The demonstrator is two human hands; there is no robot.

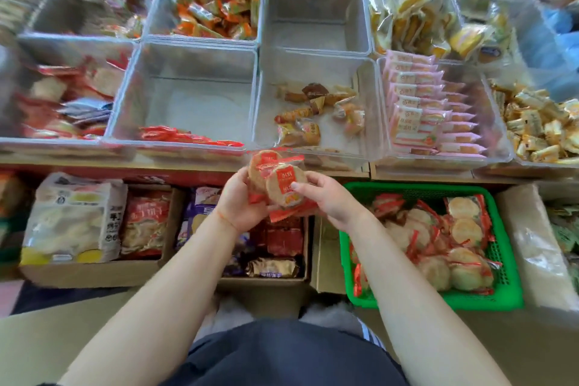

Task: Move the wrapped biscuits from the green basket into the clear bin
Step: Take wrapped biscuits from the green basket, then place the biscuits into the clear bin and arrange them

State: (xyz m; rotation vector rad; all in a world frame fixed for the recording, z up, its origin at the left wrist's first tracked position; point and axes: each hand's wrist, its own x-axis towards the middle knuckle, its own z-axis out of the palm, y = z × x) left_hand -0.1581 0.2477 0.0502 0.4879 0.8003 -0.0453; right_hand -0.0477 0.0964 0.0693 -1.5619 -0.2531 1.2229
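Head view: mid-transfer, packets are out of the basket and not yet in the bin.

Left of the grip: the clear bin, up and left of the hands, on the counter. It is mostly bare, with a thin row of red-wrapped packets lying along its near wall. Looks like the target, judging by the matching wrappers.

At the grip: left hand is cupping a small stack of wrapped biscuits from below, fingers curled round it. Right hand is pinching the front packet, thumb on its face. Both grips are clamped on the stack, which is being held in the air just short of the bin's near edge.

Biscuits: round, pale tan discs in clear film, red label on the face, red crimped ends. Exact count in the stack is unclear; at least two.

Right of the grip: the green basket, down and right, is holding plenty more of the same packets.

Next move, my read: carry up and left over the near wall, then set the stack down beside the existing row. The film looks slippery, so keep the stack squared.
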